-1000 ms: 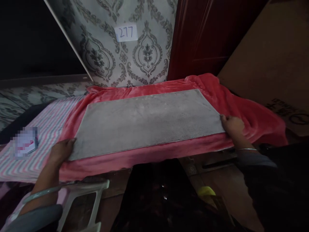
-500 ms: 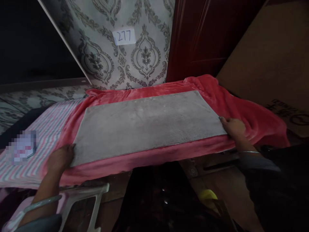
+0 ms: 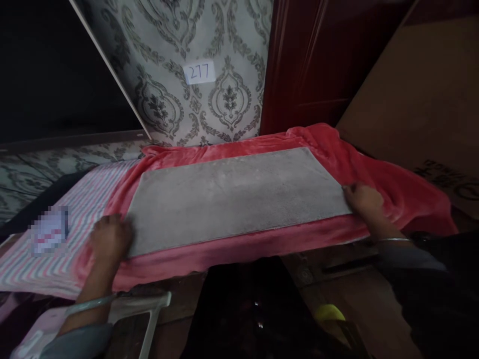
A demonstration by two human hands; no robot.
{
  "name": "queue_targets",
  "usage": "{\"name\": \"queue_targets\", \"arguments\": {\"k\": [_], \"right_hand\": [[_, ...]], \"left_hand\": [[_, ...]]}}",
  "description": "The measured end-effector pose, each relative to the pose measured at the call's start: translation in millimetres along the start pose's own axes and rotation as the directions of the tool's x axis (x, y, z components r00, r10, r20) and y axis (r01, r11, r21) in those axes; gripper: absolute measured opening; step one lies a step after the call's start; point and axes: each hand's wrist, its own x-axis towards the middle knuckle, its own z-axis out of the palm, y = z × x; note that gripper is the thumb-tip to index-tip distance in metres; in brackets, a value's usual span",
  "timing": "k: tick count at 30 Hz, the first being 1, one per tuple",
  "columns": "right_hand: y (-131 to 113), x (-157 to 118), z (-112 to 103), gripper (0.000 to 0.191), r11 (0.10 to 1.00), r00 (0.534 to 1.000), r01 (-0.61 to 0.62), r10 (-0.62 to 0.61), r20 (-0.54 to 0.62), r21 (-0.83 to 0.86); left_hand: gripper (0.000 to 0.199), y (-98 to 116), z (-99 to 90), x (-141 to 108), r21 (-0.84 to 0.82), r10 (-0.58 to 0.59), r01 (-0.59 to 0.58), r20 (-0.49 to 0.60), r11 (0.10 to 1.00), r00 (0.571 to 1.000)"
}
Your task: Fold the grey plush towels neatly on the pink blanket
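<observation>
A grey rectangular cloth [image 3: 232, 199] lies flat and smooth on a red plush blanket [image 3: 396, 184]. At the cloth's left edge is my left hand [image 3: 111, 240], its fingers curled and blurred by motion; whether it grips the edge is hidden. My right hand [image 3: 363, 200] pinches the cloth's right edge near the front corner. A bangle shows on each wrist.
A striped cloth [image 3: 93, 199] lies left of the blanket, with a blurred-out item [image 3: 50, 232] on it. Behind are a dark screen [image 3: 63, 75], patterned wall [image 3: 160, 45] and number card [image 3: 199, 72]. A large cardboard box [image 3: 422, 94] stands right, a plastic stool [image 3: 155, 309] below left.
My left hand has moved a little right and onto the cloth's left edge. My right hand stays at the right edge. The whole view has shifted slightly.
</observation>
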Motion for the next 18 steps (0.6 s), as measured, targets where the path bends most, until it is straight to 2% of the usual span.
{"name": "queue_targets", "arguments": {"k": [2,4,7,9,11,12,15,18], "right_hand": [[-29.1,-0.2,-10.1,0.047,0.988,0.993,0.115,-0.113,-0.027,0.099],[-71.3,-4.9,-18.7,0.052,0.920,0.944,0.330,-0.321,-0.076,0.211],[-138.0,-24.4,-20.1,0.058,0.760,0.805,0.590,-0.580,-0.125,0.274],[-169.5,-43.0,-12.3,0.059,0.649,0.692,0.706,-0.717,-0.084,0.283],[-185.1,-60.0,-1.9,0.058,0.576,0.605,0.766,-0.796,-0.015,0.285],[-187.8,-66.2,2.4,0.058,0.561,0.583,0.777,-0.813,0.012,0.284],[-185.8,-73.7,7.3,0.059,0.568,0.580,0.774,-0.813,0.048,0.279],[-181.1,-72.4,2.1,0.058,0.562,0.566,0.777,-0.821,0.076,0.283]], "left_hand": [[0.057,30.3,-0.9,5.7,-0.108,0.198,-0.206,-0.084,0.973,0.977],[0.060,73.5,-3.5,10.1,-0.203,0.378,-0.388,-0.089,0.899,0.921],[0.061,140.0,-5.8,5.7,-0.290,0.604,-0.585,-0.030,0.757,0.797],[0.062,170.5,-2.7,-4.6,-0.310,0.699,-0.661,0.014,0.683,0.715],[0.062,185.1,3.4,-16.0,-0.308,0.720,-0.680,0.023,0.665,0.694],[0.062,187.4,6.5,-20.4,-0.304,0.718,-0.680,0.020,0.667,0.695],[0.063,184.8,12.2,-26.0,-0.300,0.716,-0.680,0.016,0.669,0.698],[0.062,180.7,11.5,-26.1,-0.304,0.730,-0.693,0.009,0.653,0.683]]}}
